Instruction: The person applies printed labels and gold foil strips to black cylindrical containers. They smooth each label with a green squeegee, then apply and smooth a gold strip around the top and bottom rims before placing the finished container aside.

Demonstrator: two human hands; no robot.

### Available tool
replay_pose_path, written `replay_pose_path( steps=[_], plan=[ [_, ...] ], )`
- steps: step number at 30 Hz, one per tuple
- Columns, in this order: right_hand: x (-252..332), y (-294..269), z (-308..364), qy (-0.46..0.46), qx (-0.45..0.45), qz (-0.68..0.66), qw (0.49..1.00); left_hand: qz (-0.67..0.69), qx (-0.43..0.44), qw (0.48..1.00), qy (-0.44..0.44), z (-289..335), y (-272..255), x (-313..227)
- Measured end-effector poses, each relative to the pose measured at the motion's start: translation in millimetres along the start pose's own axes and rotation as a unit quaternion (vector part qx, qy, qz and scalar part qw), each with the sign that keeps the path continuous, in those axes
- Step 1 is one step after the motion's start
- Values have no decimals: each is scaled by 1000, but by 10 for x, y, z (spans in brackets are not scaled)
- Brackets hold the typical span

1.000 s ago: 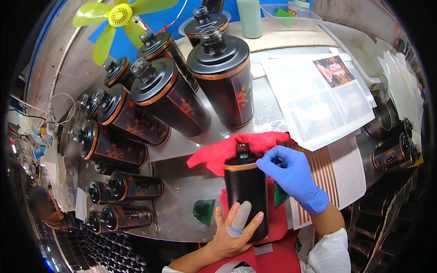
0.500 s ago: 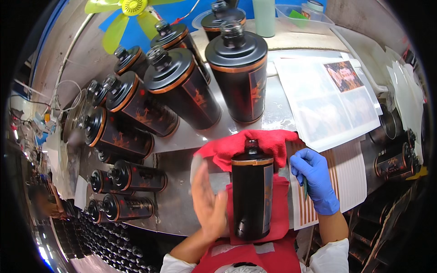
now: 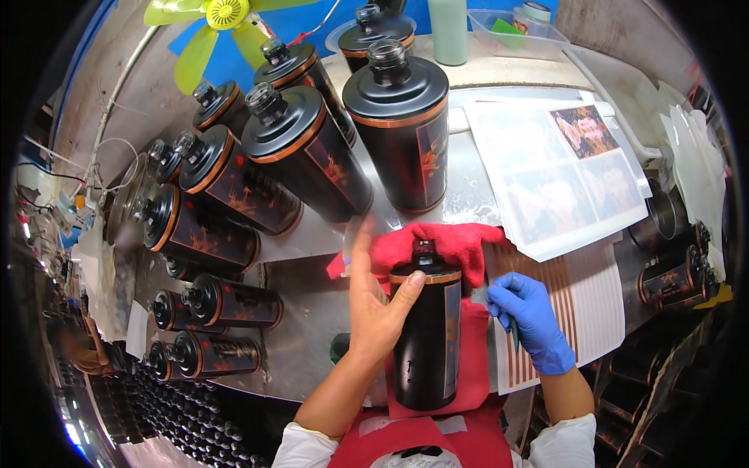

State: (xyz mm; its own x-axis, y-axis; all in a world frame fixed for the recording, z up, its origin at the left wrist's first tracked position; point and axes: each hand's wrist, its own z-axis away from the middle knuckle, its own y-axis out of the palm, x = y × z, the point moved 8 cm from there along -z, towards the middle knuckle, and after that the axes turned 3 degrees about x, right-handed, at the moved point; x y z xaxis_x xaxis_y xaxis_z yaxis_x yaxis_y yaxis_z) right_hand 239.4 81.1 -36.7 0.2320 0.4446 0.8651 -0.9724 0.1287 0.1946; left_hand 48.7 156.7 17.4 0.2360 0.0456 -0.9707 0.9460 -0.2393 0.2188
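— Position of the bottle?

— Lying on a cloth at the counter near edge, left hand against its left side, right hand just right of it, over a striped sheet.

— Behind?

— An upright bottle stands directly behind the cloth; a row of bottles extends left; printed sheet lies behind-right.

I see a metal worktable under bright light, a blue wall at twelve o'clock and a yellow-green fan at eleven.

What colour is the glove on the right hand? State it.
Blue, on the right hand; head view.
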Motion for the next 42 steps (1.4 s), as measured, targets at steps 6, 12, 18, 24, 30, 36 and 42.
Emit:
replay_pose_path(
  steps=[6,12,18,24,30,36,42],
  plan=[
    [1,13,-35,3,3,9,1000,83,-13,996,-25,1,10,-8],
    [-123,-44,-72,26,-16,-52,998,-69,5,998,-1,-16,20,-2],
    [-397,-37,71,86,44,-281,955,-185,8,983,8,-19,27,-6],
    [31,-136,337,-84,-69,-280,954,-330,50,939,75,215,166,-338],
    [950,625,417,-272,-94,200,937,-567,205,787,131,1131,508,-369],
    [926,808,335,-263,-107,314,906,-596,217,760,143,1241,455,-179],
    [480,432,175,-235,-79,71,966,-378,266,883,79,1321,44,227]
  ],
)
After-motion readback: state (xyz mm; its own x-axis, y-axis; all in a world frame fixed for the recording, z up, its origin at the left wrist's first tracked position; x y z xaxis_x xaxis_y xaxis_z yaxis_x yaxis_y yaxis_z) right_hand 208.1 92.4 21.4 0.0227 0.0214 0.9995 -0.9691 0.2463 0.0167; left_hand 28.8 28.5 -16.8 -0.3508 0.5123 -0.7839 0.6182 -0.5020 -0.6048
